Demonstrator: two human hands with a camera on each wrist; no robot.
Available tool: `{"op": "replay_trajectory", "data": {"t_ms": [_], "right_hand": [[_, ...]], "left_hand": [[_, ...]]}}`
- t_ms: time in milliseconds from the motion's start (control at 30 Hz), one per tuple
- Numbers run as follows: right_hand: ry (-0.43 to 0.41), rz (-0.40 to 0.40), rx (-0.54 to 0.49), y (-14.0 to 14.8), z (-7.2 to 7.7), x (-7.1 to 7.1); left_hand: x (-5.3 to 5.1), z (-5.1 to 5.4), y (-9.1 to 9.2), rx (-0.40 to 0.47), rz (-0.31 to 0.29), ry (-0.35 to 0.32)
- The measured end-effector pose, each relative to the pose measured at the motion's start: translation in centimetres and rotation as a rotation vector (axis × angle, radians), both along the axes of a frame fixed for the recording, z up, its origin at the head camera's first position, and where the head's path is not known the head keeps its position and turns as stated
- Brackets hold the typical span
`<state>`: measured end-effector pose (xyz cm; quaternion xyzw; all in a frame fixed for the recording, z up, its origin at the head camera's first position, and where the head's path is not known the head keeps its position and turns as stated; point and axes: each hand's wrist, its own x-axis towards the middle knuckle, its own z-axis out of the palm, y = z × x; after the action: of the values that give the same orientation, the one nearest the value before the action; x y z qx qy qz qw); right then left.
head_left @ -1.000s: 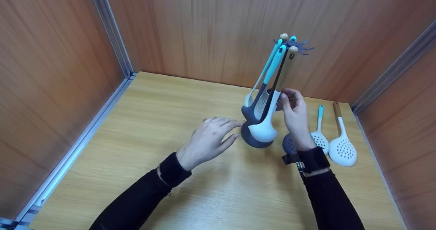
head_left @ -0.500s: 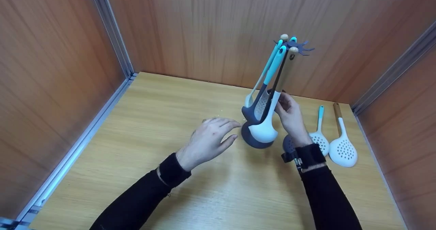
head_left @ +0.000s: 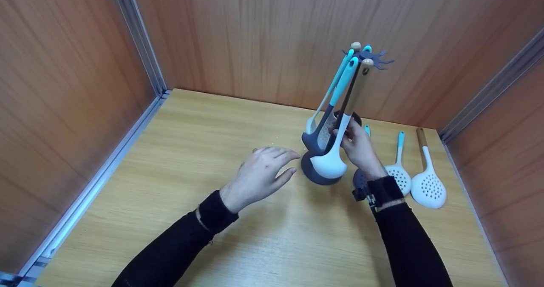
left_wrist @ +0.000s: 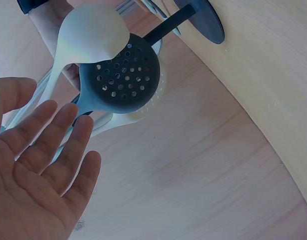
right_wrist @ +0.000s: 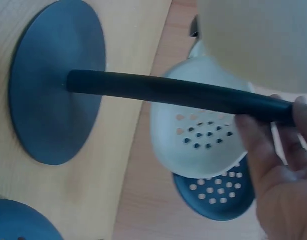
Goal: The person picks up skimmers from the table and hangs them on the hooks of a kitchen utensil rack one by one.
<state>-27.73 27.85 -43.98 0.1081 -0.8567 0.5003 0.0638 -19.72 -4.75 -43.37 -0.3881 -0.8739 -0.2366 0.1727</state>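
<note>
- Gripping the dark post (right_wrist: 158, 90) of the utensil stand (head_left: 318, 177), the right hand (head_left: 360, 149) had reached in behind the hanging tools; in my right wrist view, its fingers and thumb were clamped on that post.
- Over to the left hand (head_left: 263, 170), and I had it hovering just beside the stand's round base, palm turned toward the tools, fingers apart and relaxed, holding nothing.
- The stand itself was right of the bench's middle, base down on the bench (head_left: 255, 244), dark hooks (head_left: 376, 58) fanning out at the top.
- Closest to me hung a white ladle (head_left: 328, 167) on a wooden handle, its bowl just above the base.
- My left wrist feed gave me a dark perforated utensil (left_wrist: 118, 80) beside that ladle, and a pale one behind it.
- Out to the right, flat on the bench, I saw a small white skimmer (head_left: 398, 177) with a turquoise handle, then a larger white skimmer (head_left: 428, 189) with a wooden one, just beside each other.
- A dark skimmer (head_left: 360, 178) was there too, partly hidden from me by the right wrist.
</note>
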Motion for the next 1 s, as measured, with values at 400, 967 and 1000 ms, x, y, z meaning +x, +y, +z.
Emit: {"op": "replay_trajectory", "data": {"t_ms": [400, 967, 1000], "right_hand": [[0.038, -0.029, -0.078, -0.8, -1.0, -0.1], [0.102, -0.112, -0.105, -7.8, -1.3, -0.4], [0.104, -0.114, -0.104, -8.1, -1.3, -0.4]], "left_hand": [[-0.2, -0.2, -0.1, 0.012, -0.017, 0.007], [-0.3, 0.2, -0.9, 0.020, -0.005, -0.027], [-0.3, 0.2, -0.9, 0.023, -0.006, -0.036]]}}
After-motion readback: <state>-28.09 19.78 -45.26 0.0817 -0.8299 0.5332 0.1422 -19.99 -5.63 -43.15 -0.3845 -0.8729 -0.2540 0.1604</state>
